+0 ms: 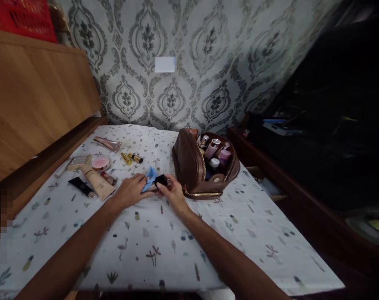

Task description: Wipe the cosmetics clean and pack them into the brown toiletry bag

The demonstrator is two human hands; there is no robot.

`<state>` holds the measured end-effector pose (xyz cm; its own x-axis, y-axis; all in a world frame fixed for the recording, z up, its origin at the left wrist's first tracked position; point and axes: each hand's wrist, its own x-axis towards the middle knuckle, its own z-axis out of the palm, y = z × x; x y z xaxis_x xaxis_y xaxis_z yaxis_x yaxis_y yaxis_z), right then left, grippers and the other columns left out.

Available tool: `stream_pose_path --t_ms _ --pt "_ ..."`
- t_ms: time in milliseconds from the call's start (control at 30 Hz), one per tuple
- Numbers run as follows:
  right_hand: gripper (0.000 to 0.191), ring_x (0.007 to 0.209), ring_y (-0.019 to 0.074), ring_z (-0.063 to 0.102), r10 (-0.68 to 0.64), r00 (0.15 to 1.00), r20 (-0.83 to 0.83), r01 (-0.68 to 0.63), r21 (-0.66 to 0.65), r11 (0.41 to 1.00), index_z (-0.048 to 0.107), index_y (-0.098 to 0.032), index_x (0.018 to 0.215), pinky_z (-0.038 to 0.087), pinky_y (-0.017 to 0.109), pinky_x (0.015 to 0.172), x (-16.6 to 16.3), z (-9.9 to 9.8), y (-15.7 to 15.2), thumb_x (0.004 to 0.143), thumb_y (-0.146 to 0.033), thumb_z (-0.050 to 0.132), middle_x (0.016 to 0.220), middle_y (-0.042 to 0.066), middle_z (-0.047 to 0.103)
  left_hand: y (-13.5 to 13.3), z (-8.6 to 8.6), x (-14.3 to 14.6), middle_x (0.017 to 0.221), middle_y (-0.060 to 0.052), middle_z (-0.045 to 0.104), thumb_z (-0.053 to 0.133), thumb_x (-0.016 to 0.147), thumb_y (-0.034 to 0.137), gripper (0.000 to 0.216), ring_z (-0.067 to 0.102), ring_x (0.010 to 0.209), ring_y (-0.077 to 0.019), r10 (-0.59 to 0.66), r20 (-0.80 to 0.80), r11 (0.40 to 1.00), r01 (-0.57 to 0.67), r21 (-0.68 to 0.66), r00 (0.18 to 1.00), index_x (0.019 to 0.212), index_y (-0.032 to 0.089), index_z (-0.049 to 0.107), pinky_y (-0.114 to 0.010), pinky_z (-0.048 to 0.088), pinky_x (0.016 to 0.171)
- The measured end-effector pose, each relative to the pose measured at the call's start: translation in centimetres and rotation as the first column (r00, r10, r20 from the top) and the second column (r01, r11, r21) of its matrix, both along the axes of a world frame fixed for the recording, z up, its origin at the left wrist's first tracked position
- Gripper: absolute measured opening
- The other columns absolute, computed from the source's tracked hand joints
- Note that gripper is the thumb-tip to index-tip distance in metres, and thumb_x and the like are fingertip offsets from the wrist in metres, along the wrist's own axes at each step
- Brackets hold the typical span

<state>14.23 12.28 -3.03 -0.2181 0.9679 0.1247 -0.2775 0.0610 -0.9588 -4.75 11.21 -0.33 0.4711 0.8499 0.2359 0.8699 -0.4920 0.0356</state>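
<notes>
Two hands, left hand on blue cloth, right hand gripping small black item

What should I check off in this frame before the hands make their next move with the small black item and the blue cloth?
1. Left hand on blue cloth: ok.
2. Right hand fingers pinch small black item: ok.
3. Cloth touching black item: cannot tell.
4. Brown pouch open, bottles upright inside: ok.
5. Tubes and compact lie left, apart from hands: ok.
6. Black item's cap on or off: cannot tell.
</notes>
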Motion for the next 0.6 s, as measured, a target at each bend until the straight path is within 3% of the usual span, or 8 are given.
stream_pose_path --t_ms 233,433,600 --pt "0.045 0.048 0.0073 0.049 -0.170 0.985 0.008 0.170 0.026 0.985 0.052 -0.020 0.089 0.041 0.020 0.045 0.2 0.6 -0.1 0.068 -0.050 0.078 0.068 -0.005 0.060 0.0 0.2 0.1 0.110 -0.014 0.062 0.054 0.091 0.053 0.041 0.057 0.109 -0.0285 0.018 -0.018 0.999 -0.019 -0.046 1.000 0.107 0.015 0.057 -0.036 0.051 0.078" --pt "0.040 0.045 0.0063 0.041 -0.176 0.984 0.030 0.172 0.096 0.980 0.052 -0.020 0.090 0.034 0.018 0.040 0.5 0.7 0.0 0.074 -0.050 0.074 0.059 -0.008 0.051 -0.3 0.1 -0.2 0.106 -0.013 0.062 0.041 0.097 0.048 0.036 0.060 0.102 -0.0264 0.012 0.052 0.999 -0.010 -0.049 0.999 0.105 0.015 0.055 -0.035 0.050 0.079" --pt "0.040 0.060 0.0107 0.052 -0.195 0.980 0.030 0.188 0.161 0.969 0.057 -0.021 0.099 0.042 0.020 0.045 0.7 1.2 -0.2 0.074 -0.047 0.074 0.075 -0.003 0.056 0.1 -0.5 -0.5 0.094 -0.009 0.065 0.034 0.099 0.050 0.039 0.063 0.086 -0.0215 -0.010 0.161 0.998 0.019 -0.057 0.987 0.095 0.018 0.055 -0.031 0.049 0.076"
